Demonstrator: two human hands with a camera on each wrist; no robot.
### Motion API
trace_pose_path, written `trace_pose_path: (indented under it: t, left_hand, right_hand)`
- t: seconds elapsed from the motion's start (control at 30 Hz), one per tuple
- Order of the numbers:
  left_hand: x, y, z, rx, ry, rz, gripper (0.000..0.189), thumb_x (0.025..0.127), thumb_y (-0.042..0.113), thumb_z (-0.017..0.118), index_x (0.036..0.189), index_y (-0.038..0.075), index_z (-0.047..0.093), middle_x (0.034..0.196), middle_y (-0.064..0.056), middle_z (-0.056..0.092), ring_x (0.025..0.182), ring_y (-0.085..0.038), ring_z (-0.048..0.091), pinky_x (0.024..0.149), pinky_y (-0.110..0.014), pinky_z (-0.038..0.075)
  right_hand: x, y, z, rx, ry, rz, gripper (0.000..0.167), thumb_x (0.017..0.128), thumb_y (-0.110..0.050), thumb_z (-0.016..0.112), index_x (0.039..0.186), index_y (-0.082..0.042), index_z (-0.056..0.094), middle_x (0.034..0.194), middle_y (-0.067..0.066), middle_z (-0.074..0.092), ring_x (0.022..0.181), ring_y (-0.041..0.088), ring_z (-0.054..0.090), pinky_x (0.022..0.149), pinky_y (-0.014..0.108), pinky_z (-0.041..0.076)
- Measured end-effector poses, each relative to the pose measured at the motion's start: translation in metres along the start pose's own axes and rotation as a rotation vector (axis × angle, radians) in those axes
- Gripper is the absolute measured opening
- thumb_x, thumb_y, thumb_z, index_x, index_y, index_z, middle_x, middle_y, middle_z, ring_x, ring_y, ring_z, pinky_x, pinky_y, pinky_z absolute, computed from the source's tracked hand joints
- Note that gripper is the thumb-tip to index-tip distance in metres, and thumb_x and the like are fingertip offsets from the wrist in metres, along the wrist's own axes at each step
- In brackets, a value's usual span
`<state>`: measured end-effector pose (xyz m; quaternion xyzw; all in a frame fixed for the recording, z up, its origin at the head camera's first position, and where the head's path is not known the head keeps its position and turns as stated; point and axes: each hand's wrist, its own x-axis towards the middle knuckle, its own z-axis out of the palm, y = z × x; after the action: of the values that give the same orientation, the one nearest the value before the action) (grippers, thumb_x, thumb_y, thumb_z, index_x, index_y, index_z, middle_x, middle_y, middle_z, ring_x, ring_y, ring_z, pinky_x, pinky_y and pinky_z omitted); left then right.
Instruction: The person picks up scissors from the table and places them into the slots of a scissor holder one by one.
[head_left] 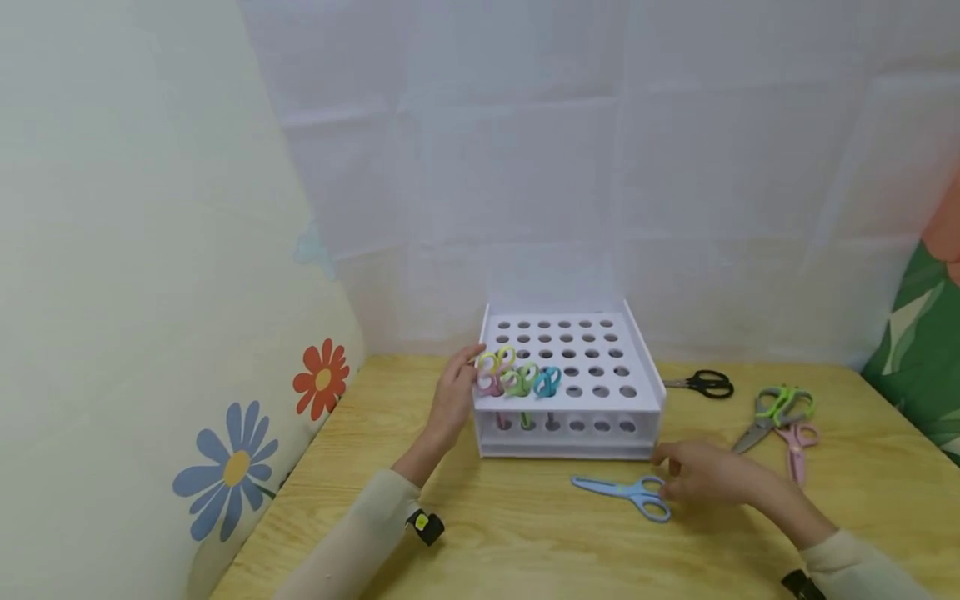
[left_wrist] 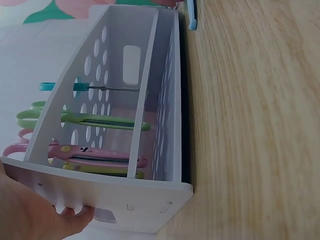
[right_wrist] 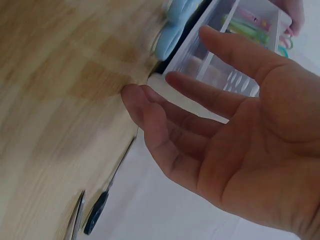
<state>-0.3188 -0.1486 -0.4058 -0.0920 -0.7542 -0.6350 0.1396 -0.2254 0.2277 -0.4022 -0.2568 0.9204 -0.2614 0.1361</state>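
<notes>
A white rack [head_left: 570, 402] with rows of round holes stands on the table. My left hand [head_left: 453, 392] holds its left side panel, fingertips beside the side slot [left_wrist: 105, 215]. Several scissors stand in the rack's front left holes: pink scissors [left_wrist: 95, 154], green scissors [left_wrist: 100, 120], teal scissors [head_left: 548, 381] and yellow-handled scissors [head_left: 507, 357]. Light blue scissors [head_left: 618, 490] lie in front of the rack, blades pointing left. My right hand [head_left: 708, 472] hovers beside their handles, its palm holding nothing and its fingers loosely bent in the right wrist view.
Black-handled scissors [head_left: 708, 384] lie just right of the rack. Farther right, green-and-grey scissors [head_left: 783, 404] lie touching or overlapping pink scissors [head_left: 797, 454]. A white sheet [head_left: 555, 167] hangs behind the wooden table [head_left: 510, 533].
</notes>
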Motion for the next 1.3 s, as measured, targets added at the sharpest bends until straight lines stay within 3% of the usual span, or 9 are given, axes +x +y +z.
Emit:
trace_pose_path:
  t: [0.23,0.43,0.77,1.07,1.3]
  left_hand:
    - [-0.002,-0.004,-0.003,-0.042,-0.010,0.019,0.042,0.098,0.010,0.048,0.137,0.008,0.064,0.147,-0.009,0.053,0.132,-0.030,0.049,0.112,-0.050,0.032]
    - [-0.001,-0.005,-0.006,-0.037,-0.002,0.028,0.042,0.098,0.011,0.049,0.137,0.009,0.065,0.146,-0.007,0.055,0.130,-0.029,0.051,0.111,-0.050,0.034]
    - [0.000,-0.008,-0.005,-0.028,-0.013,0.043,0.042,0.099,0.011,0.049,0.137,0.011,0.065,0.146,-0.005,0.055,0.126,-0.028,0.053,0.108,-0.049,0.037]
    - [0.003,-0.008,-0.003,-0.024,-0.012,0.041,0.042,0.098,0.009,0.049,0.137,0.010,0.065,0.145,-0.007,0.055,0.126,-0.030,0.054,0.108,-0.051,0.037]
    - [0.003,-0.008,-0.003,-0.020,-0.014,0.043,0.042,0.098,0.010,0.049,0.137,0.011,0.065,0.145,-0.007,0.055,0.125,-0.029,0.054,0.108,-0.049,0.038]
  right_hand:
    - [0.005,-0.009,0.018,-0.047,0.045,0.056,0.053,0.077,-0.023,0.086,0.119,0.002,0.066,0.094,0.007,0.062,0.086,0.024,0.059,0.077,0.048,0.051]
    - [0.008,-0.012,0.023,-0.106,0.090,0.039,0.045,0.072,-0.024,0.089,0.106,-0.003,0.068,0.089,0.002,0.056,0.077,0.017,0.053,0.069,0.040,0.049]
    - [0.011,-0.013,0.025,-0.031,0.088,0.158,0.034,0.070,-0.013,0.090,0.094,-0.006,0.068,0.079,0.000,0.056,0.071,0.018,0.051,0.065,0.038,0.047]
    - [0.008,-0.006,0.022,-0.025,0.098,0.020,0.038,0.069,-0.013,0.087,0.096,-0.010,0.061,0.075,-0.002,0.055,0.065,0.014,0.049,0.057,0.031,0.044]
    - [0.012,-0.002,0.021,0.129,0.064,-0.047,0.039,0.073,-0.013,0.088,0.105,-0.005,0.066,0.089,0.002,0.063,0.079,0.017,0.059,0.068,0.034,0.053]
